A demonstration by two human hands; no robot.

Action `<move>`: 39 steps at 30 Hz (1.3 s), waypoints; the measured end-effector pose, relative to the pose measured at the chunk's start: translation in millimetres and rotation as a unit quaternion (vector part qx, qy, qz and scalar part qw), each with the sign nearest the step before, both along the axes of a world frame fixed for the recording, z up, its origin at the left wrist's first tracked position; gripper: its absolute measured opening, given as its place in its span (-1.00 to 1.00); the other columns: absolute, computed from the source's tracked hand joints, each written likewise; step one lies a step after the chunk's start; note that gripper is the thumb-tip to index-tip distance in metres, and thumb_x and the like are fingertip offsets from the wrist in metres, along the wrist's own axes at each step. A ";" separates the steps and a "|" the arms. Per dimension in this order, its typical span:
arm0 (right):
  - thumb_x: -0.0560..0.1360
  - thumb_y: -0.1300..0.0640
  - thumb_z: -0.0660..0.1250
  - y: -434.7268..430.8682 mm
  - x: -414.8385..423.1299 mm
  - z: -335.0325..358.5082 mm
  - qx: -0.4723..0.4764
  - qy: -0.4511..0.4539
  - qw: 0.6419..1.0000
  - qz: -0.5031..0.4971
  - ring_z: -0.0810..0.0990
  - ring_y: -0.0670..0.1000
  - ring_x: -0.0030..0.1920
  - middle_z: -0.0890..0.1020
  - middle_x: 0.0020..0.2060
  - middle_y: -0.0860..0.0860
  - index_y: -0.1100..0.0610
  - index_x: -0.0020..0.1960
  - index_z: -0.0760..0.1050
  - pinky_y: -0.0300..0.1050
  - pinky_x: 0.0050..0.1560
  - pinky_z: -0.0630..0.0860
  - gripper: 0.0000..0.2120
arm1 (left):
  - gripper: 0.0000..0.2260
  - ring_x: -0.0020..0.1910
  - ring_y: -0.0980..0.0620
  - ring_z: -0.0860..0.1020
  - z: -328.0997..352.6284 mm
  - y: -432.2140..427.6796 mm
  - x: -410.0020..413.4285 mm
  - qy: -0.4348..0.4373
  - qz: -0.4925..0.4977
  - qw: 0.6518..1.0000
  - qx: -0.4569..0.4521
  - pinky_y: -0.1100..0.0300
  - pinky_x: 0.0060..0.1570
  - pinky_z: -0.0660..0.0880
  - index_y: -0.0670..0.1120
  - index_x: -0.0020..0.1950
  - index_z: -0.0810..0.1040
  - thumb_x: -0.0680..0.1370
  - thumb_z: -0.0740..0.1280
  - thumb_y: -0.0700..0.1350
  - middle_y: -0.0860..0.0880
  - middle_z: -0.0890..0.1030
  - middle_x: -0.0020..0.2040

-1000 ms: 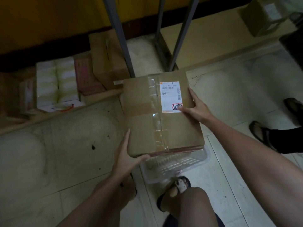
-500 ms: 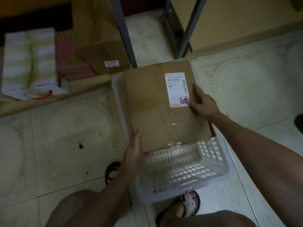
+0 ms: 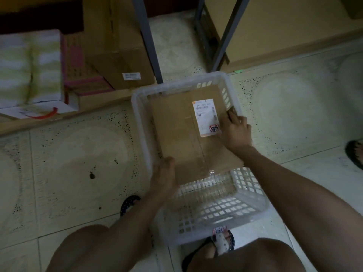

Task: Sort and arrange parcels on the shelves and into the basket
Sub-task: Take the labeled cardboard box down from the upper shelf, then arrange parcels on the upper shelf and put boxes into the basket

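A flat brown cardboard parcel (image 3: 182,134) with a white shipping label sits tilted inside a clear white plastic basket (image 3: 214,211) on the tiled floor. Its far end is down in the basket and its near right corner rides over the right rim. My left hand (image 3: 165,177) grips the parcel's near left edge. My right hand (image 3: 235,130) presses on the parcel's right edge beside the label, fingers curled over the side. Both hands are on the parcel.
A low wooden shelf at left carries a brown box (image 3: 117,55), a pink box (image 3: 82,75) and a white-and-green pack (image 3: 29,69). Two grey metal shelf posts (image 3: 147,36) rise just behind the basket. My sandalled feet (image 3: 222,242) are beneath it; another person's foot (image 3: 353,154) is at the right edge.
The parcel has gone down from above the basket into it, far end first. Both hands stayed on its edges and moved down with it.
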State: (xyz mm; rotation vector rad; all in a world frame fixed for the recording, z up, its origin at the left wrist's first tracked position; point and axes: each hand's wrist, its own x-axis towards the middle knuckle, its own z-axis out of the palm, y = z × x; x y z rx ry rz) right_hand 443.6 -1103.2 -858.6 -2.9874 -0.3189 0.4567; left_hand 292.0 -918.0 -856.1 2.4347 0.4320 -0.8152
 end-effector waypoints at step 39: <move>0.42 0.10 0.34 640.4 -242.3 875.2 0.453 -0.182 0.696 0.526 0.44 0.10 0.30 0.48 0.33 0.06 0.01 0.44 0.30 -0.04 0.20 0.42 -0.40 | -0.55 0.37 -0.10 0.32 847.3 501.7 -307.6 -0.417 0.396 0.739 0.350 0.00 0.31 0.29 -0.06 0.39 0.34 0.51 0.31 -0.06 -0.09 0.34 0.43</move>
